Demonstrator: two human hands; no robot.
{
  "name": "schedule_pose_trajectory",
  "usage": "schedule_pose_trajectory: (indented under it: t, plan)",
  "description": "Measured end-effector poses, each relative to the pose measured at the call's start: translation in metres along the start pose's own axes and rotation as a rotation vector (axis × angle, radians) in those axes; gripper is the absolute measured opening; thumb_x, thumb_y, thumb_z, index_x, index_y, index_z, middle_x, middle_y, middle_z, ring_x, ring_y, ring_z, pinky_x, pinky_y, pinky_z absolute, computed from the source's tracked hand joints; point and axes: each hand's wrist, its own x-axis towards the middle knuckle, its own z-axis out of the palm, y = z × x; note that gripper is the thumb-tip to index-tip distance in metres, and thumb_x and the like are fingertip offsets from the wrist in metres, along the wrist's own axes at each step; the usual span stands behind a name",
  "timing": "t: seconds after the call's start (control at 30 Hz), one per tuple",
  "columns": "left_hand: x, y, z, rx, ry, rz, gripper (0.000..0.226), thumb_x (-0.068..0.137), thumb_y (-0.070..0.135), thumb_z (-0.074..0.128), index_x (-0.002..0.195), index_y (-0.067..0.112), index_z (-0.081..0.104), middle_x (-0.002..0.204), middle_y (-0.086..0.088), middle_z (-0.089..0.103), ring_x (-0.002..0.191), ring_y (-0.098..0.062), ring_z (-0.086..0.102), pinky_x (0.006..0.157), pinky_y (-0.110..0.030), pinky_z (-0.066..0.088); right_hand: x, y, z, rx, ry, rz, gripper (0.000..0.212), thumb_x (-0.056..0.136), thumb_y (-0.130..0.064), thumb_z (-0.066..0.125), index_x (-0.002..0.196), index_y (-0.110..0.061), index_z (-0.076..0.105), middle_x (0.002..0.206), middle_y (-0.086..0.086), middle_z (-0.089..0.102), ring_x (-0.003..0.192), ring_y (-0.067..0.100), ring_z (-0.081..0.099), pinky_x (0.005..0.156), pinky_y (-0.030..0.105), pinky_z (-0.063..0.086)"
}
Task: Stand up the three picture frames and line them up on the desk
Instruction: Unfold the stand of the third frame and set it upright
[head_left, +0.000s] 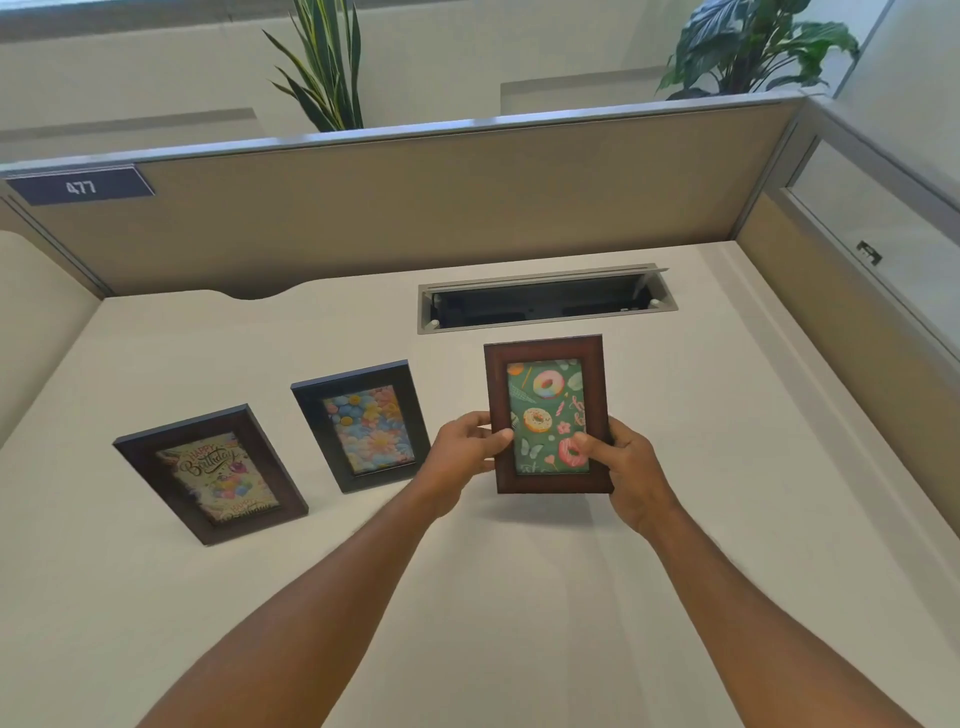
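Three picture frames are on the cream desk (519, 597). At the left stands a dark brown frame with a birthday picture (210, 473), leaning back. A black frame with a flower picture (363, 426) stands to its right, also leaning back. Right of centre is a reddish-brown frame with a doughnut picture (545, 379), upright. My left hand (462, 457) grips its left edge and my right hand (628, 467) grips its right edge, thumbs on the front. I cannot tell whether its bottom edge touches the desk.
An open cable trough (545, 301) with a raised lid is set into the desk just behind the held frame. Tan partition walls (415, 208) close off the back and right sides. Two plants rise behind the back partition.
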Motion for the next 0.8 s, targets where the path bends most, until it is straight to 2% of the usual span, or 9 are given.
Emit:
schedule_pose_trajectory:
  t: [0.1, 0.17, 0.3, 0.43, 0.6, 0.8]
  plan:
    - [0.004, 0.002, 0.004, -0.102, -0.052, -0.030, 0.025, 0.091, 0.010, 0.069, 0.115, 0.016, 0.067, 0.111, -0.004, 0.077, 0.102, -0.021, 0.073, 0.087, -0.042, 0.060, 0.003, 0.002, 0.004, 0.001, -0.010, -0.009, 0.039, 0.082, -0.018, 0.076, 0.120, -0.014, 0.067, 0.119, 0.016, 0.070, 0.107, 0.037, 0.068, 0.085, 0.051, 0.057]
    - [0.007, 0.005, 0.006, -0.146, -0.059, -0.035, 0.028, 0.090, 0.004, 0.067, 0.116, 0.013, 0.068, 0.112, -0.005, 0.077, 0.104, -0.024, 0.072, 0.088, -0.044, 0.059, 0.004, 0.003, 0.005, -0.011, -0.010, -0.014, 0.038, 0.085, -0.016, 0.073, 0.122, -0.014, 0.066, 0.119, 0.015, 0.070, 0.108, 0.036, 0.067, 0.086, 0.051, 0.056]
    - [0.016, 0.009, 0.005, -0.154, -0.050, -0.048, 0.033, 0.085, -0.009, 0.063, 0.113, 0.009, 0.068, 0.113, -0.008, 0.076, 0.108, -0.029, 0.070, 0.094, -0.049, 0.056, 0.007, 0.000, 0.003, -0.092, -0.028, -0.015, 0.035, 0.089, -0.011, 0.069, 0.124, -0.013, 0.063, 0.117, 0.010, 0.072, 0.106, 0.029, 0.069, 0.083, 0.044, 0.059]
    - [0.029, 0.006, 0.006, -0.128, 0.002, -0.037, 0.040, 0.081, -0.016, 0.060, 0.110, 0.011, 0.068, 0.111, -0.007, 0.076, 0.109, -0.028, 0.068, 0.096, -0.048, 0.055, 0.017, -0.001, 0.004, -0.222, -0.001, 0.008, 0.034, 0.090, -0.004, 0.067, 0.123, -0.014, 0.064, 0.113, 0.003, 0.074, 0.102, 0.020, 0.071, 0.078, 0.032, 0.059]
    - [0.046, 0.003, 0.010, -0.061, 0.015, 0.008, 0.041, 0.083, -0.014, 0.062, 0.102, 0.023, 0.068, 0.103, 0.004, 0.077, 0.104, -0.019, 0.068, 0.082, -0.034, 0.059, 0.034, 0.003, 0.008, -0.284, 0.101, 0.011, 0.039, 0.085, 0.002, 0.070, 0.118, -0.018, 0.064, 0.109, -0.002, 0.074, 0.099, 0.015, 0.070, 0.073, 0.027, 0.059]
    - [0.056, -0.003, 0.005, -0.080, 0.055, 0.019, 0.042, 0.084, -0.014, 0.060, 0.104, 0.022, 0.068, 0.106, 0.002, 0.076, 0.101, -0.015, 0.068, 0.068, -0.023, 0.059, 0.047, 0.012, 0.011, -0.332, 0.119, -0.001, 0.043, 0.080, -0.001, 0.076, 0.117, -0.019, 0.065, 0.105, -0.006, 0.075, 0.096, 0.013, 0.071, 0.071, 0.025, 0.059]
